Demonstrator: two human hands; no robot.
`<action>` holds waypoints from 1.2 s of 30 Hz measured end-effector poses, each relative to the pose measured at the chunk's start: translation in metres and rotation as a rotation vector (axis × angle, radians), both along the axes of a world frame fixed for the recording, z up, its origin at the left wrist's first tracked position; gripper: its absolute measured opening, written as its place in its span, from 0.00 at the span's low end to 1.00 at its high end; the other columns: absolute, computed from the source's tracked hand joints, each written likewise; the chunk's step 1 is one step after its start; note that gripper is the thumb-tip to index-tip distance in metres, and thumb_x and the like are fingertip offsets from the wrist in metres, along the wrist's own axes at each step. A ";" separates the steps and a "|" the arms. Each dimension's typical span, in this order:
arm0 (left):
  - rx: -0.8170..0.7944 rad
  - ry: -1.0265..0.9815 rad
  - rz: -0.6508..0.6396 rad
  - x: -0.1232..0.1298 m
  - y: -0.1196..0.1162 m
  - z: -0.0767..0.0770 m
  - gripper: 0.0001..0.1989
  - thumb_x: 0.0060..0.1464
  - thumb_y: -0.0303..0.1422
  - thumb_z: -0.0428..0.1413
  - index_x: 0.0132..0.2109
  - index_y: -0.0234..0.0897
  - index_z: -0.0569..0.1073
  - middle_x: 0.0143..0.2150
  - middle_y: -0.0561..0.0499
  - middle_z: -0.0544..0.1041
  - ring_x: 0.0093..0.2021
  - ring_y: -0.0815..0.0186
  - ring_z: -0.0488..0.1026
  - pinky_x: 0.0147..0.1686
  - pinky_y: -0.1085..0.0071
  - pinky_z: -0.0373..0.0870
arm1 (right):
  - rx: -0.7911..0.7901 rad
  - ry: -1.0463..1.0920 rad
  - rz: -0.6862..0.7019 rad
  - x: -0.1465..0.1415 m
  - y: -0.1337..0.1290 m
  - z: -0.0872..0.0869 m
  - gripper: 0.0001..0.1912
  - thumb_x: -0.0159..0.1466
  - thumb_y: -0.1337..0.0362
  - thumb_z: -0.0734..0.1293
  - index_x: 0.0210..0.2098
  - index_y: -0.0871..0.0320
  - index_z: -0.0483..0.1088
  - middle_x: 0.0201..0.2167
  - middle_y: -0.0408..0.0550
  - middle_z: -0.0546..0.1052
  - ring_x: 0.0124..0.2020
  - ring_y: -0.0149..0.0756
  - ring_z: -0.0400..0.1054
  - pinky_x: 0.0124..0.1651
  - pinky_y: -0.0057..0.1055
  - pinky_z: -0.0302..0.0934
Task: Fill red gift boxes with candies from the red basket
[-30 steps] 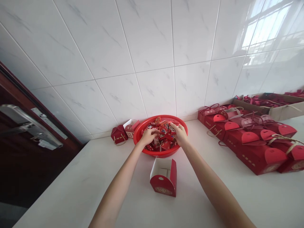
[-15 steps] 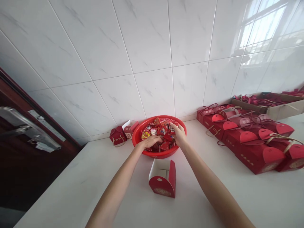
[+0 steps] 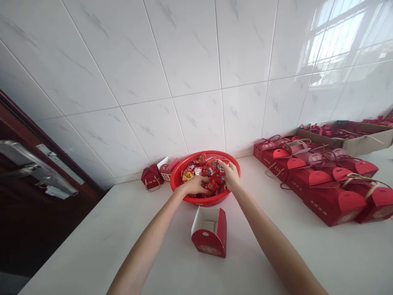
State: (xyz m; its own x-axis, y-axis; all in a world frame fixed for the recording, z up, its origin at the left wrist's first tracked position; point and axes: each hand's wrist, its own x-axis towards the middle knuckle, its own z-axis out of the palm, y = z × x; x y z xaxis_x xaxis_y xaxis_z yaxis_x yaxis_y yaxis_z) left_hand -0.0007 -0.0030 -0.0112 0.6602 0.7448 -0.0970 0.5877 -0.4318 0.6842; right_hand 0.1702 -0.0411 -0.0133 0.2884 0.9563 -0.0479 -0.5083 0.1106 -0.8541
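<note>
A red plastic basket [image 3: 174, 186] holds wrapped candies and snack packets, mostly red, with a yellow packet [image 3: 187, 175] at its left side. Both of my hands reach into it. My left hand [image 3: 195, 185] is closed at the fingertips on a red candy packet [image 3: 212, 186] near the basket's front. At the right side, my right hand [image 3: 231, 173] has its thumb and fingers around a red-and-white snack packet [image 3: 223, 169]; part of the grip is hidden. Just in front of the basket stands an open red gift box [image 3: 208, 242], with its white inside showing.
Two small red boxes, one closed [image 3: 152, 177] and one open [image 3: 166, 171], stand left of the basket. Several red gift boxes [image 3: 325, 200] with rope handles fill the right, before a cardboard carton [image 3: 362, 144]. A tiled wall [image 3: 199, 119] runs behind; a door [image 3: 39, 180] is left.
My left hand has shifted slightly right among the candies, and a red packet now shows at its fingertips. My right hand has barely moved. The view has tilted a little.
</note>
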 end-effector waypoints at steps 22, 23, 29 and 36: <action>0.249 -0.502 0.625 -0.023 0.040 -0.022 0.10 0.47 0.32 0.59 0.38 0.38 0.80 0.42 0.46 0.83 0.45 0.56 0.78 0.49 0.62 0.72 | 0.035 0.020 0.036 0.000 -0.002 0.002 0.19 0.46 0.53 0.77 0.28 0.54 0.68 0.30 0.44 0.78 0.30 0.37 0.73 0.25 0.28 0.67; 0.254 -0.500 0.594 -0.021 0.037 -0.020 0.10 0.47 0.32 0.59 0.38 0.38 0.80 0.42 0.46 0.83 0.45 0.56 0.78 0.49 0.62 0.71 | 0.033 0.023 0.035 -0.001 -0.003 0.002 0.19 0.46 0.53 0.77 0.28 0.54 0.68 0.30 0.44 0.78 0.29 0.37 0.72 0.25 0.29 0.66; 0.126 -0.164 0.108 -0.004 0.011 -0.010 0.15 0.37 0.31 0.66 0.37 0.40 0.81 0.32 0.51 0.82 0.33 0.58 0.77 0.35 0.67 0.71 | 0.027 0.002 0.029 -0.001 -0.005 0.006 0.17 0.48 0.54 0.76 0.26 0.54 0.67 0.28 0.43 0.77 0.30 0.37 0.73 0.28 0.30 0.68; 0.233 0.067 0.016 -0.001 0.005 -0.008 0.25 0.41 0.30 0.64 0.50 0.39 0.78 0.34 0.50 0.81 0.34 0.56 0.77 0.33 0.68 0.69 | 0.001 -0.013 0.014 -0.001 -0.009 0.011 0.18 0.47 0.53 0.77 0.26 0.54 0.67 0.27 0.42 0.77 0.30 0.36 0.73 0.28 0.29 0.67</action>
State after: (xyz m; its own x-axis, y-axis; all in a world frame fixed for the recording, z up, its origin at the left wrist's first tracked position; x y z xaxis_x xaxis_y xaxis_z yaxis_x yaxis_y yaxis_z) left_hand -0.0013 0.0024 -0.0190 0.6459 0.7626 0.0354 0.6365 -0.5635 0.5266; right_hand 0.1688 -0.0498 -0.0028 0.2752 0.9604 -0.0433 -0.4990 0.1042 -0.8603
